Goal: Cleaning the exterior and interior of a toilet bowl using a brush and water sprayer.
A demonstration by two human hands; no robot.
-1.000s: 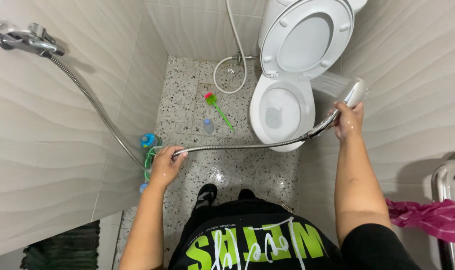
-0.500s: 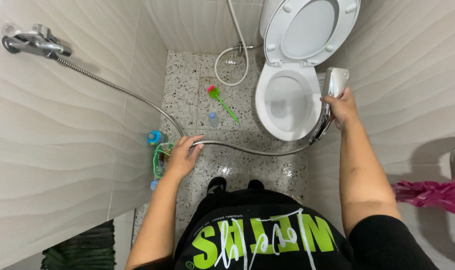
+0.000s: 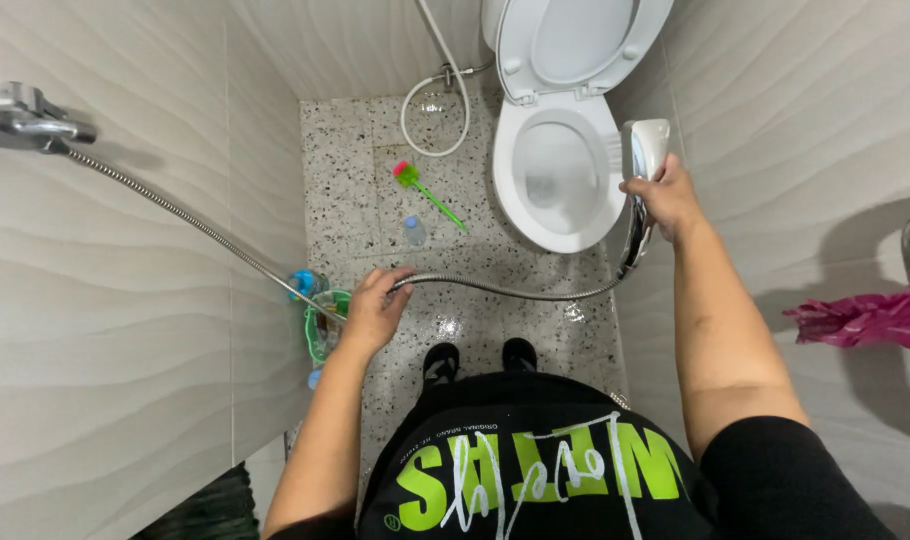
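My right hand (image 3: 665, 200) grips the handle of a chrome shower head (image 3: 643, 150), held beside the right rim of the white toilet bowl (image 3: 555, 180), whose lid (image 3: 575, 35) stands up. My left hand (image 3: 375, 305) holds the metal shower hose (image 3: 505, 290), which sags between both hands. Past my left hand the hose climbs to the wall tap (image 3: 25, 120) at upper left.
A green and pink brush (image 3: 425, 190) and a small clear bottle (image 3: 414, 230) lie on the speckled floor. A green basket (image 3: 320, 325) sits by the left wall. A white bidet hose (image 3: 435, 110) loops behind. A pink cloth (image 3: 865, 315) hangs at right.
My right hand has raised the shower head and turned it toward the bowl. My left hand has slid along the hose, which now sags more.
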